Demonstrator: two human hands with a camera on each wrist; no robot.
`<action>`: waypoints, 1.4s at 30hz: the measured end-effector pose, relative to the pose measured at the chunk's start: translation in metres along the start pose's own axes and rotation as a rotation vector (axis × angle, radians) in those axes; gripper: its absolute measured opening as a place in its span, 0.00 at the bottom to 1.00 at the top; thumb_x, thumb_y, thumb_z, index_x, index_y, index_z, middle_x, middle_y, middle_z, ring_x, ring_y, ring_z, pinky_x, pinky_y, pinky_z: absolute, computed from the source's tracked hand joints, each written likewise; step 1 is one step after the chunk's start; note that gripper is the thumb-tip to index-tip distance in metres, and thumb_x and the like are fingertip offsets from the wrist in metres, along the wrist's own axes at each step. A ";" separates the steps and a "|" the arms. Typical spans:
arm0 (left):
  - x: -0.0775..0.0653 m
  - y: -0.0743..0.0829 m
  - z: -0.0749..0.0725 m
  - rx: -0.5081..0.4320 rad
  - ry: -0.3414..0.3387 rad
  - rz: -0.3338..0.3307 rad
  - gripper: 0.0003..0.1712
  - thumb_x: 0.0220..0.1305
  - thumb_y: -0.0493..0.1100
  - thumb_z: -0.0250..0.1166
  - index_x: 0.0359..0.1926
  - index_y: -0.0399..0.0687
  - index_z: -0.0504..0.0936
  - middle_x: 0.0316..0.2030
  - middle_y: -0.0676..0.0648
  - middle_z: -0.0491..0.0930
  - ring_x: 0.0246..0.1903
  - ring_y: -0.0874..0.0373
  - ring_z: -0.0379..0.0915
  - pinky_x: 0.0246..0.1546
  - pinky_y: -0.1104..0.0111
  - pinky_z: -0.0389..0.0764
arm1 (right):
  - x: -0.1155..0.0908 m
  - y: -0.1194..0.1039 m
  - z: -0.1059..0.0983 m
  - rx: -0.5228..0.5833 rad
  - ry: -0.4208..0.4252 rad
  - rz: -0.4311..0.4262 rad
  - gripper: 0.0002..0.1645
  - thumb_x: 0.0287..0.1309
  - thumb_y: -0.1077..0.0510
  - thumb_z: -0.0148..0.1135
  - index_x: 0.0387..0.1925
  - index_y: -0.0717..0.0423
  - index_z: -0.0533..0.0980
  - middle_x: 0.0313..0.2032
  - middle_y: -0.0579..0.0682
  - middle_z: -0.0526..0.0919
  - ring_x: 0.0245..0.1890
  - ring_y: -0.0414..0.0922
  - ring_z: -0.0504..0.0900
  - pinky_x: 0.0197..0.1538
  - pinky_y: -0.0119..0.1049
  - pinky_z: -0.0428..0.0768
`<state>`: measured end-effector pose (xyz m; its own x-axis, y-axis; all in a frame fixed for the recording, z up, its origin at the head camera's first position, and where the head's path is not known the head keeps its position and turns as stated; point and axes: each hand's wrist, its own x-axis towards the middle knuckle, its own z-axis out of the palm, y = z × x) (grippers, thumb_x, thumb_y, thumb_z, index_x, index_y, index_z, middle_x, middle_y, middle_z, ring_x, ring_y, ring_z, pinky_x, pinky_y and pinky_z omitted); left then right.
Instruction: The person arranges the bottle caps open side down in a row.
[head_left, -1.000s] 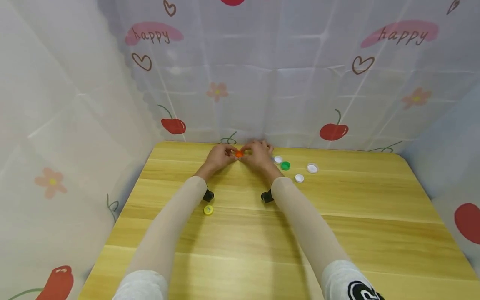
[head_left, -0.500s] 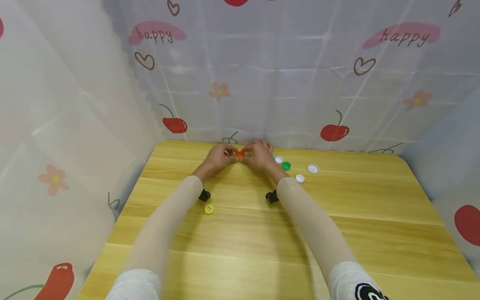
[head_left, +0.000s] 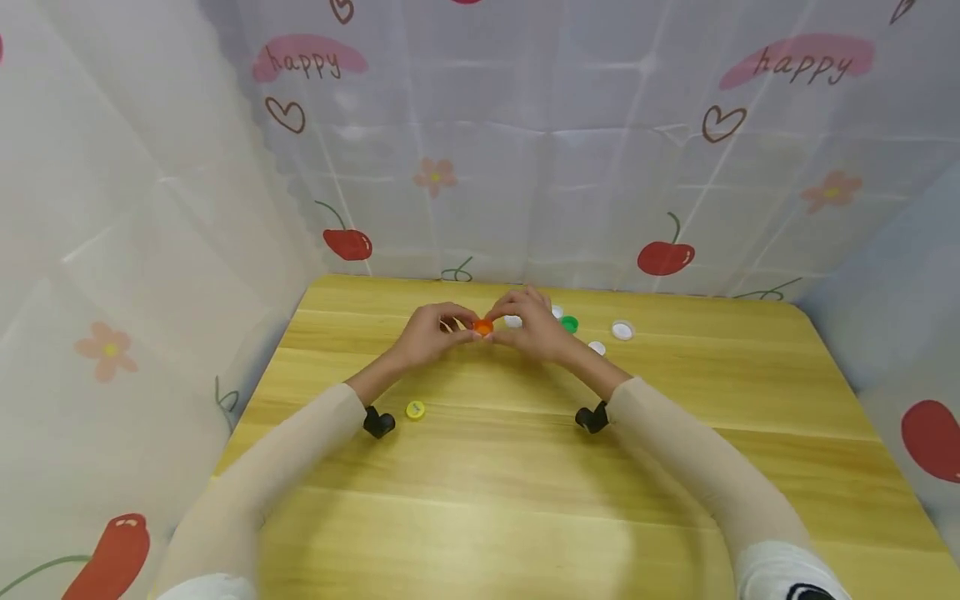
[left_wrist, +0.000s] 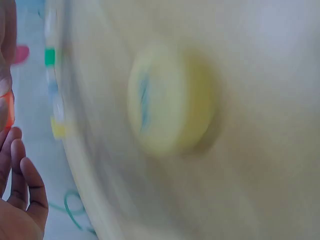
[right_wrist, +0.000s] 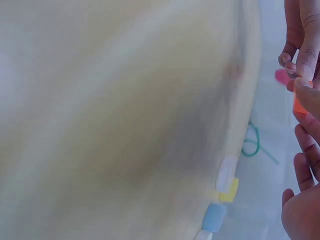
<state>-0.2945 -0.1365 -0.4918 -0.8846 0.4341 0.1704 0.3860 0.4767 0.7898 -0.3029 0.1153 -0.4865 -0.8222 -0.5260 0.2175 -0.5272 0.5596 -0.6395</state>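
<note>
Both hands hold an orange bottle cap (head_left: 483,327) between them, raised off the tabletop near the back of the table. My left hand (head_left: 429,337) pinches its left side with thumb and forefinger. On the right side, my right hand (head_left: 536,327) pinches it the same way. The right wrist view shows the cap (right_wrist: 299,102) between the fingertips, partly covered by them. Nearer to me, a yellow cap (head_left: 416,410) lies on the table by the left wrist; it looms large and blurred in the left wrist view.
A green cap (head_left: 570,324) and several white caps, one of them (head_left: 622,330) farthest right, lie behind and right of the right hand. In the right wrist view, a blue cap (right_wrist: 214,217) and another yellow cap (right_wrist: 229,190) stand near the table's back edge. A printed curtain (head_left: 480,167) hangs behind.
Both hands have drawn the orange cap up and toward me from the table's back edge. My elbows have spread outward. A white cap behind the right hand has come into view.
</note>
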 end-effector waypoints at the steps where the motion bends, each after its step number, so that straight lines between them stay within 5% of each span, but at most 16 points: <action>1: -0.007 0.003 0.003 -0.019 0.003 0.015 0.12 0.69 0.51 0.76 0.51 0.56 0.92 0.46 0.51 0.90 0.40 0.54 0.83 0.41 0.66 0.85 | -0.008 -0.002 0.000 0.015 0.008 -0.014 0.17 0.64 0.47 0.79 0.52 0.46 0.90 0.56 0.49 0.85 0.57 0.52 0.70 0.68 0.60 0.59; 5: -0.035 0.014 0.019 -0.056 0.026 0.067 0.12 0.69 0.51 0.76 0.51 0.59 0.92 0.44 0.54 0.90 0.38 0.57 0.83 0.40 0.69 0.84 | -0.041 -0.011 0.003 0.085 0.041 -0.054 0.16 0.61 0.48 0.81 0.49 0.43 0.90 0.55 0.46 0.86 0.55 0.49 0.72 0.63 0.56 0.66; 8: -0.056 0.025 0.029 -0.066 0.046 0.090 0.13 0.68 0.51 0.77 0.51 0.60 0.92 0.45 0.55 0.90 0.38 0.60 0.82 0.41 0.69 0.84 | -0.063 -0.019 0.006 0.153 0.054 -0.048 0.14 0.60 0.48 0.82 0.48 0.39 0.90 0.54 0.43 0.86 0.58 0.47 0.74 0.68 0.57 0.67; 14: -0.079 0.044 0.037 -0.067 0.079 0.118 0.13 0.67 0.50 0.78 0.51 0.61 0.92 0.45 0.56 0.90 0.39 0.63 0.82 0.42 0.69 0.84 | -0.088 -0.031 0.007 0.230 0.080 -0.045 0.15 0.58 0.49 0.83 0.47 0.36 0.90 0.53 0.41 0.85 0.55 0.44 0.72 0.62 0.54 0.70; 20: -0.083 0.044 0.044 -0.168 0.032 0.052 0.12 0.68 0.48 0.77 0.51 0.59 0.92 0.46 0.53 0.90 0.40 0.60 0.82 0.43 0.69 0.86 | -0.096 -0.035 0.008 0.183 0.100 -0.066 0.14 0.58 0.49 0.83 0.46 0.38 0.90 0.51 0.41 0.86 0.51 0.42 0.71 0.54 0.47 0.70; 26: -0.082 0.041 0.050 -0.531 -0.076 -0.185 0.13 0.71 0.46 0.74 0.53 0.48 0.91 0.45 0.52 0.92 0.43 0.49 0.86 0.43 0.66 0.89 | -0.106 -0.035 0.008 0.143 0.137 -0.092 0.15 0.57 0.49 0.84 0.46 0.38 0.89 0.51 0.40 0.86 0.51 0.41 0.70 0.55 0.43 0.68; 30: -0.080 0.044 0.049 -0.684 -0.144 -0.337 0.14 0.72 0.43 0.73 0.54 0.42 0.89 0.41 0.55 0.92 0.43 0.50 0.85 0.47 0.63 0.89 | -0.111 -0.036 0.006 0.090 0.177 -0.171 0.16 0.54 0.52 0.85 0.45 0.41 0.89 0.50 0.40 0.86 0.51 0.41 0.71 0.56 0.42 0.67; 35: -0.075 0.047 0.042 -0.704 -0.226 -0.393 0.11 0.73 0.42 0.71 0.50 0.40 0.89 0.38 0.54 0.91 0.41 0.54 0.84 0.49 0.62 0.89 | -0.111 -0.040 0.001 0.022 0.184 -0.269 0.18 0.53 0.53 0.85 0.47 0.43 0.90 0.50 0.42 0.86 0.51 0.42 0.72 0.58 0.45 0.66; 42: -0.069 0.049 0.038 -0.639 -0.287 -0.343 0.10 0.74 0.41 0.68 0.47 0.39 0.90 0.35 0.51 0.91 0.39 0.51 0.81 0.46 0.64 0.88 | -0.110 -0.043 -0.001 0.009 0.201 -0.301 0.20 0.50 0.55 0.87 0.46 0.46 0.90 0.50 0.43 0.87 0.50 0.43 0.72 0.57 0.45 0.66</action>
<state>-0.2044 -0.1139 -0.4877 -0.7916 0.5640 -0.2351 -0.1997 0.1248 0.9719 -0.1902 0.1497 -0.4822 -0.6568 -0.5290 0.5374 -0.7508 0.3925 -0.5313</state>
